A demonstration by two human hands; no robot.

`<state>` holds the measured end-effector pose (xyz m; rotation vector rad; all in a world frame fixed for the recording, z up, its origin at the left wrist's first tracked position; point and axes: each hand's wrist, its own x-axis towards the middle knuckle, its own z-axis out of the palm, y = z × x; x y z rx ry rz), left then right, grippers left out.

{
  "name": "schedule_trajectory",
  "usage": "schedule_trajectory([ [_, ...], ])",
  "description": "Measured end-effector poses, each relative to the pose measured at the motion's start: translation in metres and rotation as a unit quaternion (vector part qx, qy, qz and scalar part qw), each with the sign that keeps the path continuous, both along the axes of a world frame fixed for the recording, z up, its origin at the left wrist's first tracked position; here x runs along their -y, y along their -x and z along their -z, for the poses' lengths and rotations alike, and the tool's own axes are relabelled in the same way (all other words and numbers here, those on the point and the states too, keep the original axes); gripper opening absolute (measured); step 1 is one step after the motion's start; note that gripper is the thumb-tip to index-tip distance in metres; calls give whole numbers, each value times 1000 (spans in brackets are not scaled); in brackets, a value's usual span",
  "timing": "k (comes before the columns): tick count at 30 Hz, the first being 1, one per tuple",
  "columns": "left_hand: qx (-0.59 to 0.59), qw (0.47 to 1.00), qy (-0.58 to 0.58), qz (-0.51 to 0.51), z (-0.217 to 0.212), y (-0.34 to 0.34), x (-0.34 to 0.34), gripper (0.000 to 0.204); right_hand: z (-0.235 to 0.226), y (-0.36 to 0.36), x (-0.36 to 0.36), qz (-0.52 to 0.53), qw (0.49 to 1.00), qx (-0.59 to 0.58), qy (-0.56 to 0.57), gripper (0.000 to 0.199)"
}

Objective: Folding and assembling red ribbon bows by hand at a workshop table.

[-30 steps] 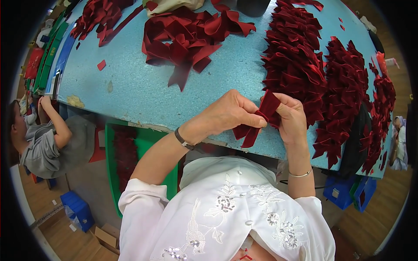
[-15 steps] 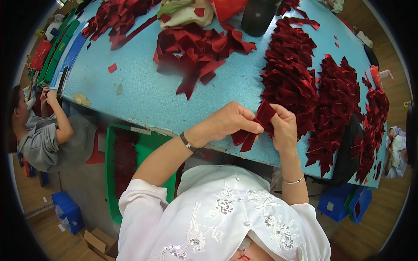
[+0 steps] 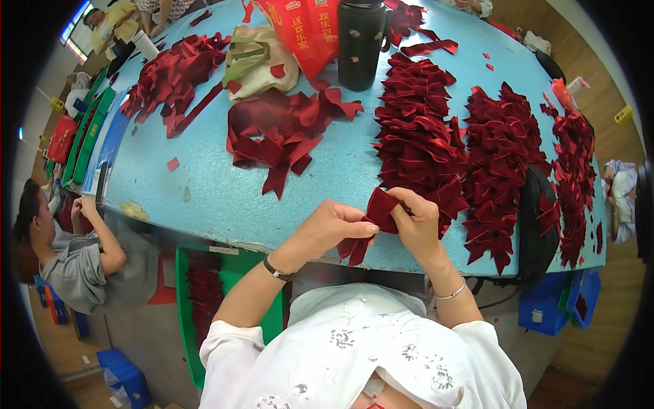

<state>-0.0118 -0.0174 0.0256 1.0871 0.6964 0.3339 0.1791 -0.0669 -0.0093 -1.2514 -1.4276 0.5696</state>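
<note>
Ribbon (image 3: 383,210), dark red and folded, sits just right of the frame's centre, pinched between thumb and fingers by my left hand (image 3: 329,227) and right hand (image 3: 417,223); this piece seems part-formed. Bows (image 3: 417,146) heaped down the right look finished; loose strips (image 3: 262,129) at upper centre and upper left appear unworked.

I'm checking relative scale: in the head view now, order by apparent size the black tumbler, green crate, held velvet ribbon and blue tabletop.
1. Blue tabletop
2. Green crate, partly hidden
3. Black tumbler
4. Held velvet ribbon, partly covered
</note>
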Motion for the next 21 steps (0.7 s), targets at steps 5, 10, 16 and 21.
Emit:
schedule_trajectory([
  [5, -15, 1000, -2, -18, 7, -2, 1, 17, -1, 3, 1, -7, 995, -65, 72, 13],
  [10, -23, 999, 26, 15, 3, -6, -2, 18, 2, -3, -6, -46, 982, -129, 131, 13],
  [16, -16, 999, 34, 4, 9, -11, -4, 17, 12, -4, -10, -46, 973, -156, 162, 13],
  [21, -7, 1000, 15, -12, 20, -14, -3, 15, 11, -3, -10, -41, 972, -157, 170, 13],
])
